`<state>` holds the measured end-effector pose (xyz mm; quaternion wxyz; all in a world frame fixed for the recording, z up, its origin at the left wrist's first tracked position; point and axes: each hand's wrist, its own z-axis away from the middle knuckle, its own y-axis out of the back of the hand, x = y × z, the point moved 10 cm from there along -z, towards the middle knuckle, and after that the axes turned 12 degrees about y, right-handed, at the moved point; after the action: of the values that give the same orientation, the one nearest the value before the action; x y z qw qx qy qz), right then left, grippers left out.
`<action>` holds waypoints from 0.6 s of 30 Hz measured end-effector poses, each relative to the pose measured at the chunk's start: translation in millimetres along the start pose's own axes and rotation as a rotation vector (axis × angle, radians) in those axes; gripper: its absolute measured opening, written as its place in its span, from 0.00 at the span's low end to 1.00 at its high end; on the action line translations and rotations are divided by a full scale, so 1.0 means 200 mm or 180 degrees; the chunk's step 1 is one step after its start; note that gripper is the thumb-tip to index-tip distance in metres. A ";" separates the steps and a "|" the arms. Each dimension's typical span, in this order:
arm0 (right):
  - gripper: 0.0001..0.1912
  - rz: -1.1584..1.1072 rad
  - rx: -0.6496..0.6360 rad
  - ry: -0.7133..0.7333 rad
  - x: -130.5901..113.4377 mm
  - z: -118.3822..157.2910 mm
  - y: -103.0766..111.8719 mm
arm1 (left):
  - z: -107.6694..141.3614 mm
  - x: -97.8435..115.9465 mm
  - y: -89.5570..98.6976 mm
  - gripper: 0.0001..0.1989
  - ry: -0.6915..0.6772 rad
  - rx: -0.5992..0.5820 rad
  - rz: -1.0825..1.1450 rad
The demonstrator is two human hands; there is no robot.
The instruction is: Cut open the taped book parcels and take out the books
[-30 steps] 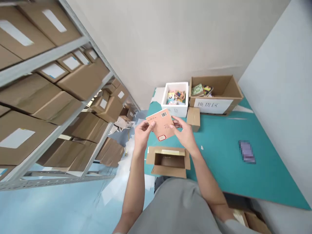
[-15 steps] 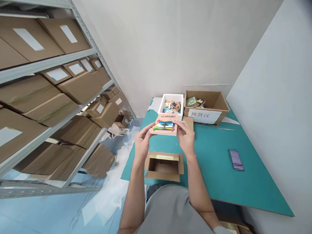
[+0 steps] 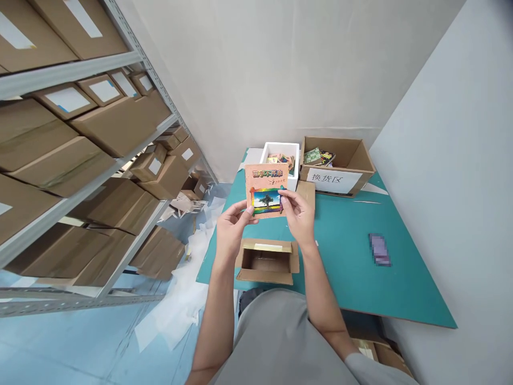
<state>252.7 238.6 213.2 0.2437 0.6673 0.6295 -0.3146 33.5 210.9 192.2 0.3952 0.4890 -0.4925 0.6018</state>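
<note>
A pink book with a tree picture on its cover is held upright above the green table. My left hand pinches its lower left edge. At the lower right edge, my right hand grips the same book. Below both hands, a small cardboard box stands with its flaps spread, and no contents show inside. Behind the book is a white box holding small colourful items, partly hidden by the book.
A larger cardboard box with a handwritten label holds several booklets at the back. A pixelated purple object lies on the green table. Shelves with cartons stand left; white sheets cover part of the floor.
Both hands have tilted the book up, so its cover faces the camera more fully. The surroundings have shifted slightly in the view.
</note>
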 end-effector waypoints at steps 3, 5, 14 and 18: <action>0.15 0.0556 0.0046 0.0221 -0.04 0.00 0.00 | 0.02 0.00 -0.04 0.21 -0.0148 0.0123 -0.0156; 0.15 0.0933 0.0078 0.0343 -0.09 0.00 -0.02 | 0.04 0.02 -0.07 0.21 -0.0337 0.0259 -0.0285; 0.20 0.0092 0.0301 -0.0179 -0.05 0.04 -0.05 | 0.18 0.12 -0.30 0.15 -0.1514 -0.0024 -0.1600; 0.19 -0.0293 0.0409 -0.0447 0.02 0.04 0.04 | 0.07 0.11 -0.14 0.23 -0.1021 0.0471 -0.1342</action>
<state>259.9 235.9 204.6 0.2292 0.6282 0.6195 -0.4111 58.0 202.5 219.2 0.3919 0.6973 -0.3908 0.4555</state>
